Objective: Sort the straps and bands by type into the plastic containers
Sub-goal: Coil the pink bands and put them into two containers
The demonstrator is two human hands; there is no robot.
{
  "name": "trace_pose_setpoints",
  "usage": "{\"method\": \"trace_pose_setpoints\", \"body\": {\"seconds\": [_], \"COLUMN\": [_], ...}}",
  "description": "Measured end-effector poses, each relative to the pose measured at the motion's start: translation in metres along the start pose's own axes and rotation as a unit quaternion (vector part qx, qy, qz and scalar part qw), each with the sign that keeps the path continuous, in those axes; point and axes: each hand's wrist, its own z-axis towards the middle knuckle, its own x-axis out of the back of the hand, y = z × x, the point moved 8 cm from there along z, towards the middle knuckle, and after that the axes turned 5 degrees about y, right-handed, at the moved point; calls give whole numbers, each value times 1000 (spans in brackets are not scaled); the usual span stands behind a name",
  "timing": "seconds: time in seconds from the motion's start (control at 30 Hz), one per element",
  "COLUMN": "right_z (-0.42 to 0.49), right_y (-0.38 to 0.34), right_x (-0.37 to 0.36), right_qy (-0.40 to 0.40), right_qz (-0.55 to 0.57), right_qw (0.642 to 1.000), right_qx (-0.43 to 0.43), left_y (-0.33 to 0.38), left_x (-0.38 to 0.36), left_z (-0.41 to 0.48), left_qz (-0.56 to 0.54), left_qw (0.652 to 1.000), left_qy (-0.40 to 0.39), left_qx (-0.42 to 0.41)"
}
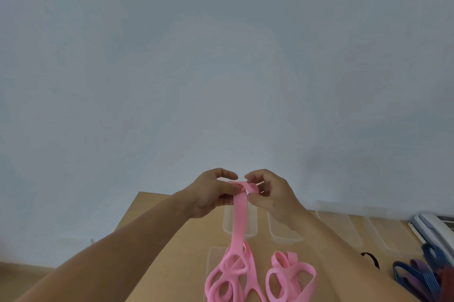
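Pink strap [239,215] held above tan table [186,252] before plain blue-grey wall [221,55].

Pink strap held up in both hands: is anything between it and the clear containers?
Nothing visible does. The pink strap, pinched by the left hand and right hand, hangs right in front of the clear containers.

Matt pink cloth strap [239,218] — clear plastic containers [282,230], wood-look table [172,240]
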Motion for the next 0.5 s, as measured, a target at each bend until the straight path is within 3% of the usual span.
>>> {"method": "trace_pose_setpoints", "body": {"seconds": [0.1,0.23,0.5], "right_z": [0,1,-1], "right_y": [-2,-6,-1], "right_x": [-1,-3,-3], "right_qy": [-5,1,12], "right_qz": [87,44,22], "right_qw": [995,998,999], "right_qx": [-54,-52,-41], "left_y": [8,10,5], "left_x": [2,-2,-11], "left_z": [-2,-4,-10], "left_qz": [46,78,99], "left_qw": [997,991,993], "left_qy": [18,20,-45], "left_qx": [-59,-107,-55]}}
